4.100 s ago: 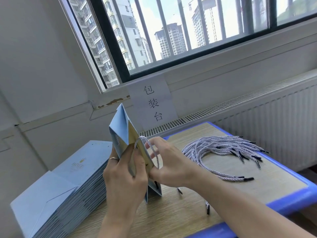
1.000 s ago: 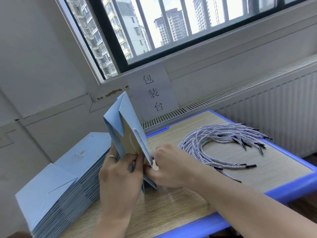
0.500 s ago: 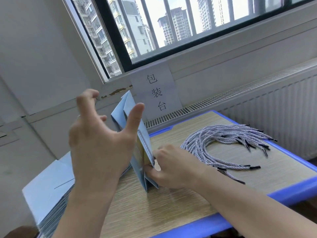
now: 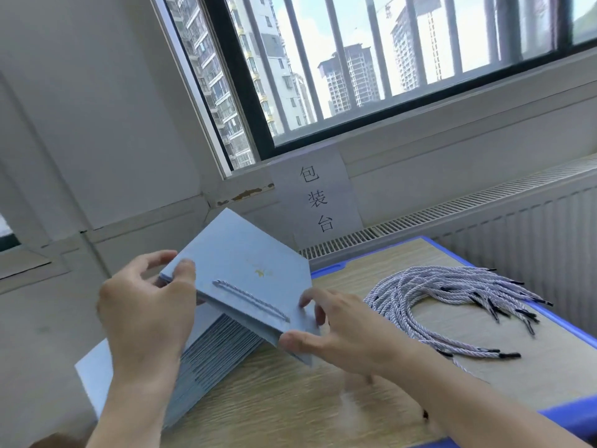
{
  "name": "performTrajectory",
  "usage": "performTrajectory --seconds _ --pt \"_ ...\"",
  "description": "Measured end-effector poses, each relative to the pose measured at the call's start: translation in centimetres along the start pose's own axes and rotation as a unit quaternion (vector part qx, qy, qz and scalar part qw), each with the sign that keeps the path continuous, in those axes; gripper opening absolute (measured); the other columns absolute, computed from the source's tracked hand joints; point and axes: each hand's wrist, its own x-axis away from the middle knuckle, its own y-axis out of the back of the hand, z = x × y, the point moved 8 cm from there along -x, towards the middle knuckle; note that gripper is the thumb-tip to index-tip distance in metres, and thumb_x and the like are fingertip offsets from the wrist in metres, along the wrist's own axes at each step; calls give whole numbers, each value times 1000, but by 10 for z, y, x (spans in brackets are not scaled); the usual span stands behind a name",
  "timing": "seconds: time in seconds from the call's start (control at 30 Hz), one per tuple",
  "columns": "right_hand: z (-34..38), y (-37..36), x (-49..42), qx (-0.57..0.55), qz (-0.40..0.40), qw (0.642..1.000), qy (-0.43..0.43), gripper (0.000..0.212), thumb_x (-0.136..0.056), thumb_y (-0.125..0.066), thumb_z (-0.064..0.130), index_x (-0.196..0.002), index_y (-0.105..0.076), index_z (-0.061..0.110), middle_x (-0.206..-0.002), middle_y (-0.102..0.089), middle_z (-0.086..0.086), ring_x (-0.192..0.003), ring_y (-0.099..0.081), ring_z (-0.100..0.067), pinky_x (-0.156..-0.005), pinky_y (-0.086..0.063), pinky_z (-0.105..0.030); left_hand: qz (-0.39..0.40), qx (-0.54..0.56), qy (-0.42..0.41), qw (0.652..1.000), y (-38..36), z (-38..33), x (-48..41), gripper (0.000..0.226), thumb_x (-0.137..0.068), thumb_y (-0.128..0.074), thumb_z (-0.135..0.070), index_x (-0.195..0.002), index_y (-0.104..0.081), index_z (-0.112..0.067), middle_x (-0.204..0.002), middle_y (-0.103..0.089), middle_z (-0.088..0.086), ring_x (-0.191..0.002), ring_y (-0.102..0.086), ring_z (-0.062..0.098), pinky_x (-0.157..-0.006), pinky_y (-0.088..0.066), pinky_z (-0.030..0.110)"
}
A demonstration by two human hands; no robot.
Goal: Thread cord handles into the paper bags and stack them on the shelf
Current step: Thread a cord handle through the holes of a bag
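Head view:
- Paper bag (image 4: 239, 263): light blue, folded flat, gold emblem on its face. It is held tilted in the air at picture centre, above the stack.
- Cord handle (image 4: 251, 300): a twisted white-and-grey length lying flat across the bag's near face, both ends passing into it. The far face is hidden, so I cannot tell whether it has a handle.
- Left hand (image 4: 145, 313): at 9 o'clock of the bag, pinching its corner with the thumb on top and fingers behind.
- Right hand (image 4: 342, 331): at 4 o'clock of the bag, pinching the near corner with the thumb at the lower edge and fingertips on the face.
- Stack of flat bags (image 4: 216, 345): directly under the held bag, at 7 o'clock on the table (image 4: 284, 402). Whether these bags are threaded cannot be told.
- Bundle of loose cords (image 4: 452, 295): at 3 o'clock, well apart from the bag, with many black-tipped pieces unused.
- Shelf: not in view.
- Progress, judged: at least one side of this bag is threaded and the bag looks ready to set down. Many cords remain, so most of the work is left.
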Motion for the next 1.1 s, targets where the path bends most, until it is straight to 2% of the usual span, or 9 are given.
performTrajectory --seconds 0.17,0.27,0.33,0.4,0.57,0.7,0.83,1.0,1.1 --pt "-5 17 1 -88 -81 992 -37 91 -58 -38 94 -127 -44 35 -80 -52 11 -69 -49 -3 -64 -39 -21 -52 160 112 979 15 34 7 9 -90 -69 -11 -95 -68 -18 -78 -71 3 -57 -69 10 -59 -56 22" --pt "-12 19 0 -199 -92 971 -99 99 -68 -47 92 -140 -35 25 -62 -58 1 -48 -48 -5 -52 -38 -20 -89 222 153 959 18 49 14 7 -91 -68 -12 -94 -67 -19 -72 -71 -2 -59 -68 8 -61 -58 19" --pt "-16 12 -1 -332 -68 931 -139 85 -80 -62 66 -145 -26 24 -53 -57 -3 -39 -44 -10 -41 -33 -19 -98 243 166 951 14 56 21 7 -92 -67 -14 -96 -66 -20 -61 -70 -7 -60 -68 8 -60 -57 18" --pt "-17 19 -1 -374 -95 913 -135 69 -92 -67 34 -145 -26 24 -46 -49 -2 -38 -41 -13 -37 -31 -19 -97 245 167 950 7 61 29 6 -93 -67 -18 -92 -64 -23 -56 -68 -13 -57 -65 6 -62 -55 23" --pt "-30 48 0 -365 -188 905 -112 43 -94 -65 8 -133 -48 15 -42 -42 4 -39 -36 -12 -40 -32 -19 -34 230 196 953 -18 81 46 3 -94 -66 -23 -96 -64 -22 -52 -63 -25 -53 -58 -6 -59 -45 16" --pt "-37 61 0 -375 -209 897 -108 18 -94 -66 13 -111 -64 15 -52 -58 3 -43 -46 -7 -45 -41 -17 42 210 211 954 -34 80 50 6 -93 -67 -26 -90 -67 -21 -78 -74 -9 -79 -69 14 -67 -48 27" --pt "-50 81 4 -324 -223 912 -120 19 -93 -68 12 -110 -66 21 -65 -70 5 -56 -58 -3 -63 -48 -22 128 183 201 954 -56 65 49 25 -93 -67 -28 -110 -54 -18 -90 -68 -1 -50 -61 1 -55 -49 25" --pt "-77 132 2 -274 -248 916 -155 22 -92 -69 11 -113 -65 18 -86 -71 -2 -62 -61 -8 -56 -49 -14 225 125 136 957 -104 39 46 27 -92 -69 -23 -113 -51 -24 -80 -70 2 -46 -58 4 -47 -47 21" --pt "-101 155 -7 -257 -254 915 -181 19 -88 -74 14 -107 -69 16 -92 -74 -8 -75 -72 -23 -78 -60 -37 255 67 90 960 -143 28 36 18 -90 -70 -26 -103 -57 -22 -80 -71 2 -58 -64 12 -59 -55 33"
